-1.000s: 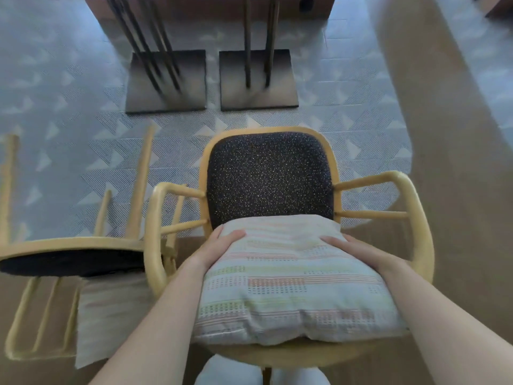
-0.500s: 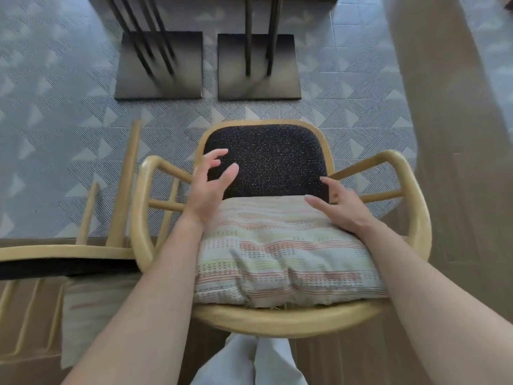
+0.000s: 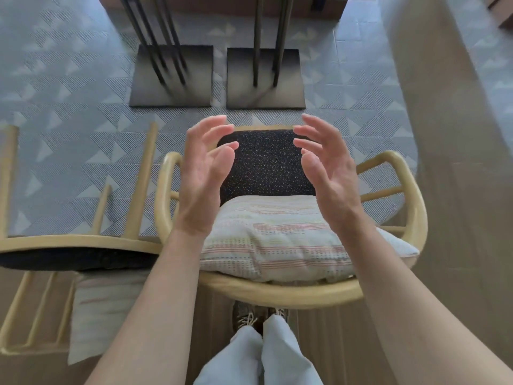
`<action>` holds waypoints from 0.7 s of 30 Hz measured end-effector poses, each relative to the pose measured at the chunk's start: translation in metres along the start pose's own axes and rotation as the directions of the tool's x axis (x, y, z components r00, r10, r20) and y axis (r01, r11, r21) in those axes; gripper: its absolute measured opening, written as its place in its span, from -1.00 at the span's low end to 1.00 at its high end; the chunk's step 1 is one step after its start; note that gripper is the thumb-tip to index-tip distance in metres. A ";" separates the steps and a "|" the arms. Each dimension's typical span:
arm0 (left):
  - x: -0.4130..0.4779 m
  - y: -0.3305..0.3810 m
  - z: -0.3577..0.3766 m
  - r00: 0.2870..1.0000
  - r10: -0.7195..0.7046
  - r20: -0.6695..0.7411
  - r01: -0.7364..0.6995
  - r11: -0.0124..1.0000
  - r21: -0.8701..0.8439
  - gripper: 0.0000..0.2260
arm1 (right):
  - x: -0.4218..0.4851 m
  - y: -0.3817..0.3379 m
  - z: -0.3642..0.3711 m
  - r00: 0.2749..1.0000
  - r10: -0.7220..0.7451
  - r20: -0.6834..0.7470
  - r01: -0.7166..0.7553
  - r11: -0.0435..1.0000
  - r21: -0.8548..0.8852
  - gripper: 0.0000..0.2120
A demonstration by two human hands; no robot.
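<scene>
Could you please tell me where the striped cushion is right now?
The striped cushion lies centre frame in the head view, on the seat of the wooden armchair, against its dark backrest.

The seat of the chair [image 3: 413, 195] is hidden beneath the cushion [image 3: 277, 234]. The overturned chair [image 3: 69, 241] is cut off by the left edge. The table legs [image 3: 257, 40] are blurred and cut off at the top.

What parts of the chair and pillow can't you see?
Head view only:
Legs of the chair: hidden under its seat and the striped cushion.
Sides of the backrest: behind the left hand and right hand.
Tabletops: cut off by the top edge; only the table bases show.
Second cushion: partly under the tipped chair, blurred.
</scene>
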State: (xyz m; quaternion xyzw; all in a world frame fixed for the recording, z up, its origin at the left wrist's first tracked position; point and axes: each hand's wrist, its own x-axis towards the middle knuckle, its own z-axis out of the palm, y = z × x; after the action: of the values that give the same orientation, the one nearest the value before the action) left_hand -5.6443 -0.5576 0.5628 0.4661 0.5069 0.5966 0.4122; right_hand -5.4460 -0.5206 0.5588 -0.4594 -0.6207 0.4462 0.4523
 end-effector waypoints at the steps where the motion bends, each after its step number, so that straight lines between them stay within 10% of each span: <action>1: -0.007 0.013 -0.003 1.000 0.016 0.011 -0.016 1.000 -0.020 -0.63 | -0.007 -0.011 0.004 1.000 -0.012 -0.003 0.012 1.000 0.004 -0.44; 21: -0.296 0.264 -0.163 0.931 0.302 -0.206 -0.302 0.953 0.032 -0.55 | -0.252 -0.258 0.128 0.937 -0.323 0.135 0.259 0.900 0.351 -0.10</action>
State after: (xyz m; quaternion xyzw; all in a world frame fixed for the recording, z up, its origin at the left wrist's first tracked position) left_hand -5.7415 -0.9180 0.7745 0.4734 0.4694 0.6985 0.2604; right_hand -5.5711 -0.8299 0.7461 -0.2348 -0.6397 0.5121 0.5229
